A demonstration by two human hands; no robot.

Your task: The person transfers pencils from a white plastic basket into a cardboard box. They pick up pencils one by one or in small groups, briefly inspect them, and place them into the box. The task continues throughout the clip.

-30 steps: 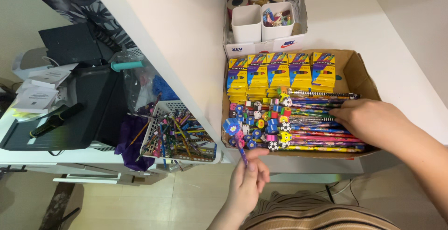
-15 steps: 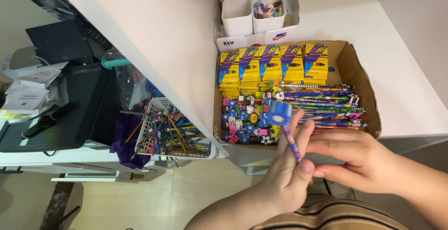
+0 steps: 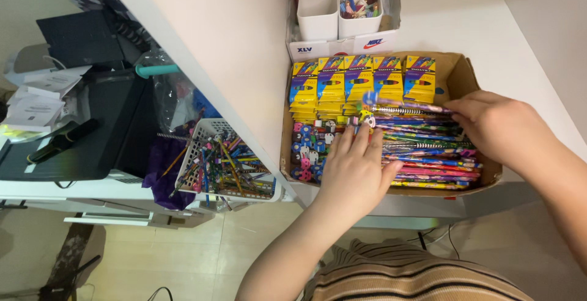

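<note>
Fingers [image 3: 361,139] of both hands back on boxed pencils [image 3: 428,154].

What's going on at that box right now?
A person has both hands in an open cardboard box on a white table. The left hand lies flat on a stack of colourful pencils. The right hand touches the pencils' far ends. Yellow crayon packs line the box's back.

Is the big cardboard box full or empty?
Full. The cardboard box holds yellow crayon packs along the back and patterned pencils packed across the front.
</note>
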